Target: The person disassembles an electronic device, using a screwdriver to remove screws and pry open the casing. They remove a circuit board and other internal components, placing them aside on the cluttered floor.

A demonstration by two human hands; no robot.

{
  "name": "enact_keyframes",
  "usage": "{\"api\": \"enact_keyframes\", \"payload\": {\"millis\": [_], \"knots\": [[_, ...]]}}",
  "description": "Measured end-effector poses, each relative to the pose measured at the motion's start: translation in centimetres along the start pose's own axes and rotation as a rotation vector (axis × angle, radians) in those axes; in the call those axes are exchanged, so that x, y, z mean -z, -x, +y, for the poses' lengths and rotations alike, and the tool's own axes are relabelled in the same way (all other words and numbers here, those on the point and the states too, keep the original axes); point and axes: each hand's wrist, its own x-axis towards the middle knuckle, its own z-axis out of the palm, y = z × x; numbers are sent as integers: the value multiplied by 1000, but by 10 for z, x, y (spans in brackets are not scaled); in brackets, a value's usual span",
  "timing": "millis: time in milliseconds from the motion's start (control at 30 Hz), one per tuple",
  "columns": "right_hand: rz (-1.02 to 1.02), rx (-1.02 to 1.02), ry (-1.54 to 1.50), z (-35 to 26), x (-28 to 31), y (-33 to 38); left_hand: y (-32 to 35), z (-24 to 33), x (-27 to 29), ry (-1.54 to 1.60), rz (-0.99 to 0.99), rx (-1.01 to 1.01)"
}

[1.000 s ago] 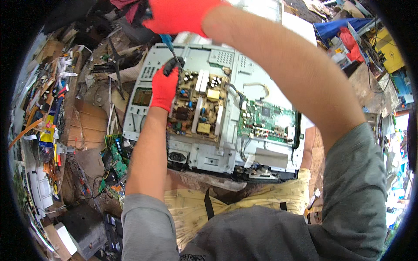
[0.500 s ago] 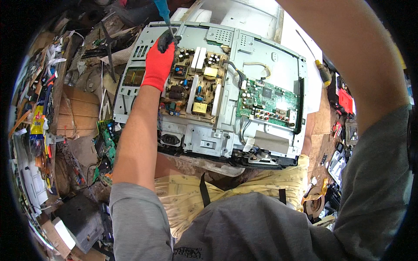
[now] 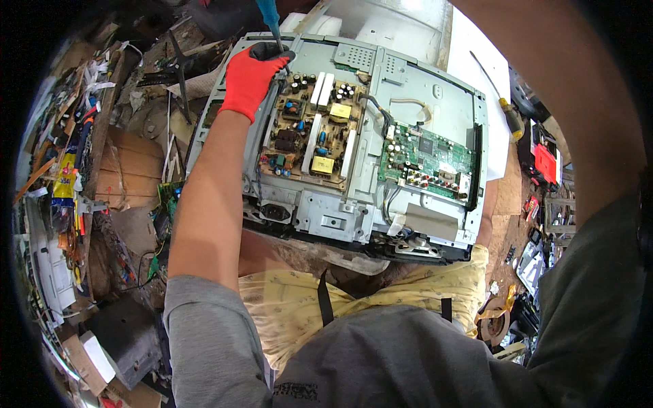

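Has the left hand [image 3: 253,78] clamped on the shaft of the blue screwdriver [image 3: 270,19], at the upper left of the metal panel [image 3: 456,102]. Has the right hand out of view past the top edge; cannot tell its grip. On the panel, see a brown board [image 3: 332,127] just beside the left hand and, farther right, a green board [image 3: 445,155].

Brown cardboard [image 3: 130,170] lies at left on the littered floor [image 3: 505,262].
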Motion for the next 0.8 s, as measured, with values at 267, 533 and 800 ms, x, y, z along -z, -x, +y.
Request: {"api": "enact_keyframes", "payload": {"millis": [267, 533, 800], "knots": [[-26, 3, -2, 2, 4, 5, -25, -3, 17, -48, -46, -102], [-48, 13, -5, 3, 8, 10, -23, 4, 10, -129, 19, -117], [-61, 20, -3, 5, 16, 14, -18, 7, 18, -217, -31, -101]]}}
